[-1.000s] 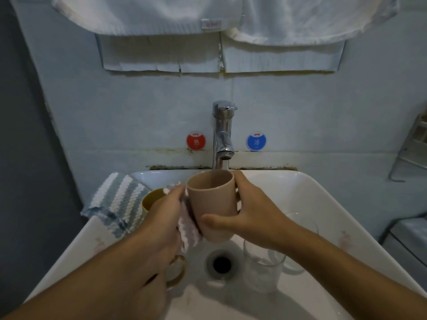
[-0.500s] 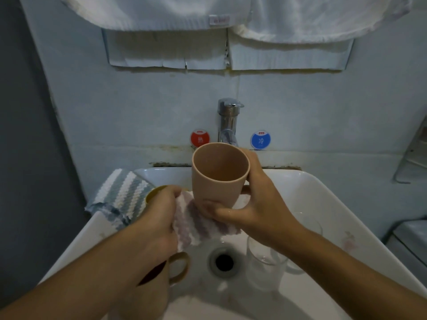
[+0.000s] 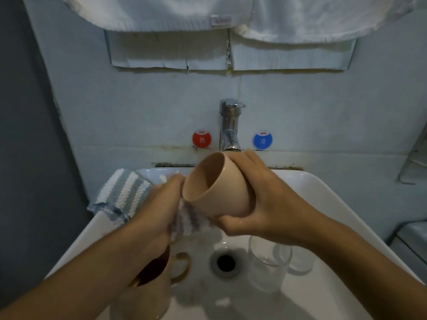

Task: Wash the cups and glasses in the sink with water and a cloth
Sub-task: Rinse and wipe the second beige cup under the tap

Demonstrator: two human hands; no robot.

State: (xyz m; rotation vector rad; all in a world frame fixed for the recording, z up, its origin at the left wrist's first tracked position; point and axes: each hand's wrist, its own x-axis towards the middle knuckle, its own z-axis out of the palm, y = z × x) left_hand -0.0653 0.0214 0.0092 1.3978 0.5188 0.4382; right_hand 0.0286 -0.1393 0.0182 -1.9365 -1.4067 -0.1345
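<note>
My right hand (image 3: 265, 199) grips a beige cup (image 3: 215, 188) above the white sink (image 3: 323, 204), tilted so its mouth faces left toward me. My left hand (image 3: 157, 204) holds a pink-and-white striped cloth (image 3: 187, 221) against the cup's lower left side. In the basin below, a tan mug with a handle (image 3: 161, 280) stands under my left forearm. A clear glass (image 3: 265, 264) stands right of the drain (image 3: 225, 263), with a second clear glass (image 3: 300, 259) behind it, partly hidden by my right arm.
A chrome tap (image 3: 230, 128) rises at the back of the sink between a red sticker (image 3: 201, 139) and a blue sticker (image 3: 262, 140). A blue-and-white striped cloth (image 3: 124, 195) drapes over the sink's back left rim. White towels (image 3: 208, 12) hang overhead.
The beige cup went from upright under the tap to raised and tipped on its side with its mouth to the left. My left hand with the cloth moved under and beside it.
</note>
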